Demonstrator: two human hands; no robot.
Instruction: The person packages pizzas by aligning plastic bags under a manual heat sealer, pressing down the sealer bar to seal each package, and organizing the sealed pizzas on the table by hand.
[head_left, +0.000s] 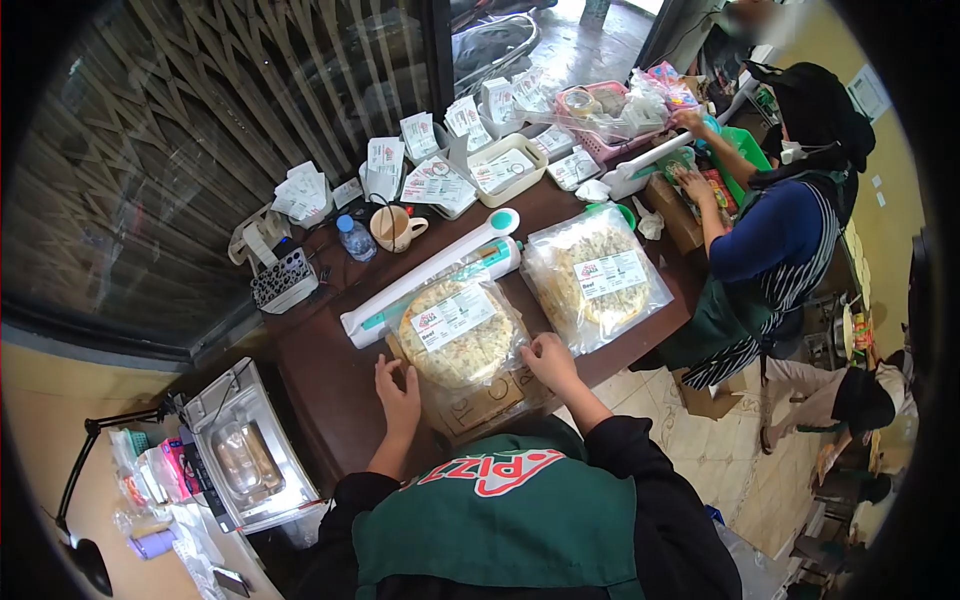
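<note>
Clear plastic bag with a round, pale-topped pizza and white label [460,335] sits on a brown cardboard piece [473,408], near the front edge of our dark brown desk [308,352]. Left hand [398,393]: thumb and index finger curled close. Right hand [552,364]: fingers bunched by the bag's right edge. Can't tell if either grips film. Risks: uneven pull on slack film could shift toppings; sliding cardboard could tip over the edge; long white teal-trimmed bar [408,288] could snag the bag.

Bagged pizzas [463,350] and stacked labels [438,184] mark a pizza shop.
</note>
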